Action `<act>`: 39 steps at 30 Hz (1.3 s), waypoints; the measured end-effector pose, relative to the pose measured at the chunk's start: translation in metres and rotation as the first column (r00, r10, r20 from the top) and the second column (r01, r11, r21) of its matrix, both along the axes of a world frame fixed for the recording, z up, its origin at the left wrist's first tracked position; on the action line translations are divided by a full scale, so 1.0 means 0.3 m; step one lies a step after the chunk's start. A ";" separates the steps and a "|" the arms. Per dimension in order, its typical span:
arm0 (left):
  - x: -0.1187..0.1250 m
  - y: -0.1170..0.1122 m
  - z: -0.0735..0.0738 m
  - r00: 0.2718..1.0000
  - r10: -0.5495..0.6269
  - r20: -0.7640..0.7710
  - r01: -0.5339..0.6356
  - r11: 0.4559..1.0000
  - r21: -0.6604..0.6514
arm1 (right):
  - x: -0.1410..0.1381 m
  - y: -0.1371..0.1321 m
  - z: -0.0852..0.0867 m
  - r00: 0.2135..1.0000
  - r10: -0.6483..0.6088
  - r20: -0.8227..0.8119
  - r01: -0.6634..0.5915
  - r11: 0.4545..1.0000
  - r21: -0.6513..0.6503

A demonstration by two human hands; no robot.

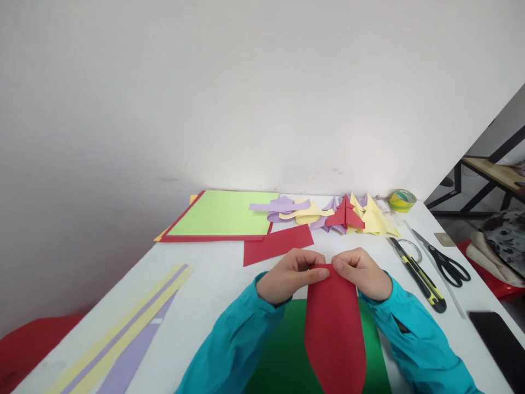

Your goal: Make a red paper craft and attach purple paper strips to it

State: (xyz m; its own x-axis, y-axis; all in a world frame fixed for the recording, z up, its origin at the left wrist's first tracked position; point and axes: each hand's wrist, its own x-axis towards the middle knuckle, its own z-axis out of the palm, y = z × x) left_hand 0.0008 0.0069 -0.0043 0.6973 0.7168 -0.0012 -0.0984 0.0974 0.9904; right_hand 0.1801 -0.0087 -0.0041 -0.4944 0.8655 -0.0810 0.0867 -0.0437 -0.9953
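A folded red paper (334, 328) lies lengthwise over a dark green sheet (283, 355) at the near edge of the white table (205, 284). My left hand (289, 273) and my right hand (361, 272) both pinch the paper's far tip, fingers closed on it, thumbs almost meeting. Both arms wear teal sleeves.
Behind my hands lies a loose red sheet (279, 243), a light green sheet on a red-edged stack (223, 213), and folded purple, yellow and red paper shapes (344, 216). Tape roll (402, 200), utility knife (418, 273), scissors (445, 262) and a dark phone (498, 342) sit right. Yellow and purple strips (131, 328) lie left.
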 end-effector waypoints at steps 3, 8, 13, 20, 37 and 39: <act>0.000 -0.002 0.006 1.000 -0.009 -0.004 0.009 1.000 -0.020 | 0.002 0.000 0.002 1.000 0.014 0.010 -0.014 1.000 0.009; 0.003 -0.001 -0.003 0.999 -0.045 0.023 0.046 0.997 -0.068 | -0.009 -0.004 0.001 1.000 0.003 -0.015 -0.003 1.000 -0.003; -0.001 0.006 -0.021 0.993 -0.008 0.117 0.026 0.988 -0.149 | -0.004 -0.001 -0.004 0.995 -0.031 -0.099 0.025 0.997 -0.069; 0.000 0.005 -0.028 0.997 0.008 0.073 0.002 0.991 -0.137 | -0.002 -0.003 -0.002 0.997 -0.037 -0.063 0.036 0.999 -0.013; 0.014 -0.003 -0.022 0.990 -0.026 0.138 0.044 0.991 -0.125 | -0.013 -0.007 -0.003 0.993 0.044 -0.108 -0.047 0.999 -0.028; 0.021 -0.006 -0.025 0.987 -0.004 0.162 0.028 0.989 -0.147 | -0.014 -0.008 -0.003 0.992 0.044 -0.119 -0.048 0.998 -0.034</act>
